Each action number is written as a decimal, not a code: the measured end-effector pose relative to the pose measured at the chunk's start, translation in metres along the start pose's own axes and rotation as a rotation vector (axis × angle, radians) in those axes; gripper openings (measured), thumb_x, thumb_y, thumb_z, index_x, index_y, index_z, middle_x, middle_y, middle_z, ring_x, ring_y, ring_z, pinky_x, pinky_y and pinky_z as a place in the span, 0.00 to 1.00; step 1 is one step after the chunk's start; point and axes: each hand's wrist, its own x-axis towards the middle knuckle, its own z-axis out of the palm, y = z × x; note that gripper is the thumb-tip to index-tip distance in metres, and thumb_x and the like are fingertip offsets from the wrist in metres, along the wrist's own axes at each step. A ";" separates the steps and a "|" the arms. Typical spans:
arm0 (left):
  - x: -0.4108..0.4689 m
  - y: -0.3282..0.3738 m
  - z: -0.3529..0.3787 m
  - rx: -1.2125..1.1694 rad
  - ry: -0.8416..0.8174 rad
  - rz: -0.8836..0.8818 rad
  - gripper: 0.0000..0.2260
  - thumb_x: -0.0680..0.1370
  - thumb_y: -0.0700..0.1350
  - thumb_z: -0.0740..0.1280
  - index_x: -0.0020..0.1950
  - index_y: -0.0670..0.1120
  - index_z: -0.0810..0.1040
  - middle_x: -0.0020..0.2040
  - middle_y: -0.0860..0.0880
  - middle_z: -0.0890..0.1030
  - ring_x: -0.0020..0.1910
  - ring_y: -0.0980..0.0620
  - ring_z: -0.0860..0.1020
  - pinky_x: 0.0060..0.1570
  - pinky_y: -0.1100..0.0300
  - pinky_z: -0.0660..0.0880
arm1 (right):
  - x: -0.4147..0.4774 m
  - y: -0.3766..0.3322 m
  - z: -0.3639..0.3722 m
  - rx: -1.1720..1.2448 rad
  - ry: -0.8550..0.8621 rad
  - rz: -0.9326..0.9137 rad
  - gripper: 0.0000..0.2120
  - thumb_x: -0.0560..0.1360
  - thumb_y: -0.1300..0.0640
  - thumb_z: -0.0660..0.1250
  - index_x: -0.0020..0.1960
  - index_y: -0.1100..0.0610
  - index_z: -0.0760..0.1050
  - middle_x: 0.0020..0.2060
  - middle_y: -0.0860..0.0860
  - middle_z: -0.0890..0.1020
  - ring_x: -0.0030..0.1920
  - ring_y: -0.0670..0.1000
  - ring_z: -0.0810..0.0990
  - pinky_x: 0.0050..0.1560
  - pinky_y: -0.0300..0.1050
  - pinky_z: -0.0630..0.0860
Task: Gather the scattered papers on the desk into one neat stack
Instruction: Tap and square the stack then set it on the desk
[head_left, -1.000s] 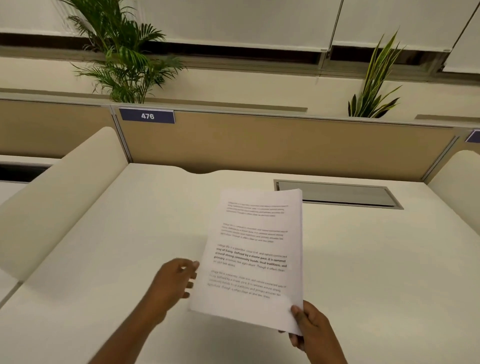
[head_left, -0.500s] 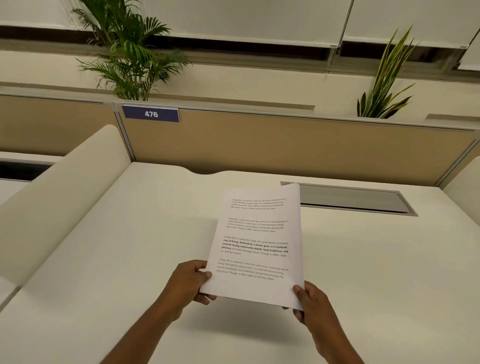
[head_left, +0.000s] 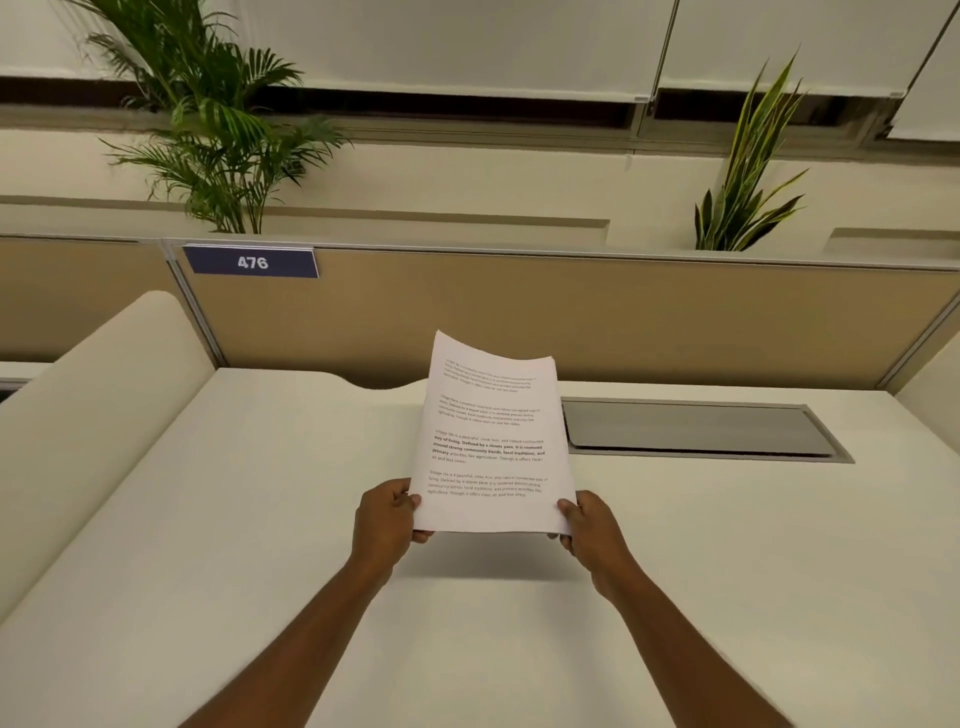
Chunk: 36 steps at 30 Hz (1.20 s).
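Observation:
A stack of white printed papers is held upright above the white desk, its top edge curling slightly back. My left hand grips the stack's lower left corner. My right hand grips the lower right corner. The bottom edge hangs just above the desk and casts a shadow under it. No other loose sheet shows on the desk.
A grey cable-tray lid is set into the desk right of the papers. A tan partition with a blue "476" label closes the back. A cream side divider rises at left. Two plants stand behind the partition.
My left hand has closed on the stack's lower left corner. Both hands have pushed the papers forward and tipped them from slanted to upright.

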 end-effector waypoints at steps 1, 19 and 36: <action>0.011 -0.001 0.004 0.008 0.007 0.003 0.11 0.79 0.34 0.60 0.56 0.41 0.80 0.49 0.42 0.84 0.33 0.43 0.81 0.38 0.51 0.82 | 0.013 -0.001 0.002 -0.011 0.008 0.003 0.09 0.79 0.58 0.56 0.50 0.63 0.70 0.41 0.58 0.80 0.26 0.46 0.71 0.24 0.34 0.66; 0.050 -0.037 0.033 0.038 0.108 0.080 0.13 0.78 0.35 0.62 0.57 0.45 0.81 0.44 0.53 0.83 0.48 0.48 0.81 0.50 0.59 0.76 | 0.064 0.037 0.022 -0.078 0.094 -0.132 0.08 0.79 0.56 0.56 0.55 0.57 0.69 0.48 0.51 0.79 0.49 0.53 0.78 0.46 0.47 0.76; -0.008 -0.022 0.020 -0.179 0.077 0.320 0.19 0.79 0.35 0.62 0.43 0.58 0.82 0.43 0.63 0.85 0.44 0.62 0.81 0.44 0.77 0.73 | 0.009 -0.008 -0.011 0.362 0.073 -0.363 0.10 0.76 0.56 0.64 0.57 0.53 0.74 0.49 0.49 0.84 0.48 0.46 0.83 0.44 0.41 0.81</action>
